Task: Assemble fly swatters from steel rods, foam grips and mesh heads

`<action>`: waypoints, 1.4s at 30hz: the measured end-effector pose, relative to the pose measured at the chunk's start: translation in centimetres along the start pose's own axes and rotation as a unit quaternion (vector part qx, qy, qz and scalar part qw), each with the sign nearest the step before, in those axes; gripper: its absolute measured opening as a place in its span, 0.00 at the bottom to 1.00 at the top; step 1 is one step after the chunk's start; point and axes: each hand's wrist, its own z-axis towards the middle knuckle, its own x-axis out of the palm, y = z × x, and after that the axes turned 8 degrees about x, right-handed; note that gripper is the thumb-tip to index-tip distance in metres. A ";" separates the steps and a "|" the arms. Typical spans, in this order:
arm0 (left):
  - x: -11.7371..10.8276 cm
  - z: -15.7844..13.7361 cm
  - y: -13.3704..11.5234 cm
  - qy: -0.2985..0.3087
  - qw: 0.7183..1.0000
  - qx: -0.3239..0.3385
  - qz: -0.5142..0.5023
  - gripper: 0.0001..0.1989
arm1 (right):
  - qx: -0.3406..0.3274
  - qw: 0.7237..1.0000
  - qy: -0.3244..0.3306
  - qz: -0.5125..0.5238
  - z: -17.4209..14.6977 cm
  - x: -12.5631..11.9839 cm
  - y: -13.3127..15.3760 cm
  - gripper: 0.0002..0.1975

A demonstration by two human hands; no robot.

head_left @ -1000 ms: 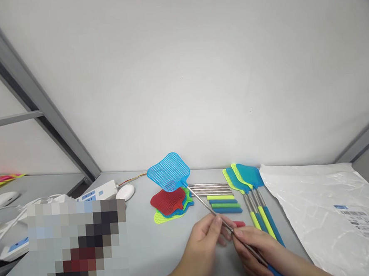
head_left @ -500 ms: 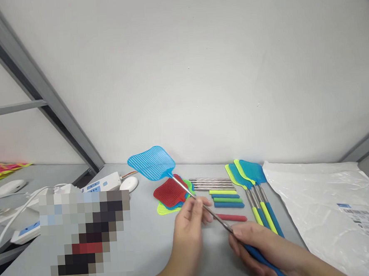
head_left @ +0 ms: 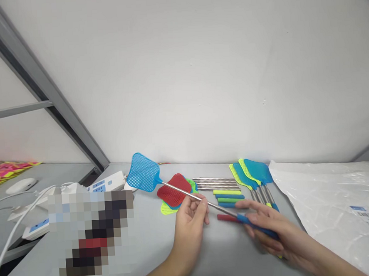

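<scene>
A blue fly swatter point(head_left: 143, 172) with a metal shaft and a blue grip slants across the middle, raised above the table. My left hand point(head_left: 192, 216) pinches its shaft between thumb and fingers. Around the blue grip, my right hand point(head_left: 268, 226) is closed, with the index finger partly extended. Behind my left hand lie loose swatter heads, a red one point(head_left: 174, 190) on top and a yellow-green one point(head_left: 168, 208) below. Bare metal rods point(head_left: 217, 183) sit beside them. Nearer me are loose grips, among them a yellow one point(head_left: 227, 192) and a red one point(head_left: 227, 218).
Several assembled swatters point(head_left: 258, 171) lie together at the right, beside a white plastic mailing bag point(head_left: 335, 199). Power strips point(head_left: 107, 182) and white cables are at the left, near a pixelated patch. A grey metal frame point(head_left: 60, 108) rises behind them.
The swatter has tilted flatter, its head swinging left and slightly down. My right hand has moved up and right along with the grip, its fingers loosened a little. My left hand still pinches the shaft.
</scene>
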 end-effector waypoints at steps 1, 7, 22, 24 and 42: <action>-0.2 0.3 -0.2 -0.016 1.000 -0.001 0.000 0.12 | -0.014 1.000 -0.016 0.005 0.1 -0.5 0.3 0.18; -0.7 1.2 -0.7 -0.035 0.999 0.017 0.013 0.16 | -0.120 0.985 -0.121 0.027 1.5 -3.7 1.5 0.17; -1.2 1.1 0.7 -0.011 0.995 0.021 0.092 0.23 | -0.165 0.960 -0.206 -0.092 2.3 -3.3 0.3 0.26; -1.2 1.1 0.8 -0.015 0.996 0.017 0.087 0.23 | -0.163 0.961 -0.201 -0.095 2.4 -3.4 0.2 0.26; -1.1 0.6 0.7 0.037 0.996 -0.004 0.077 0.25 | -0.159 0.948 -0.212 -0.177 1.8 -2.9 0.5 0.23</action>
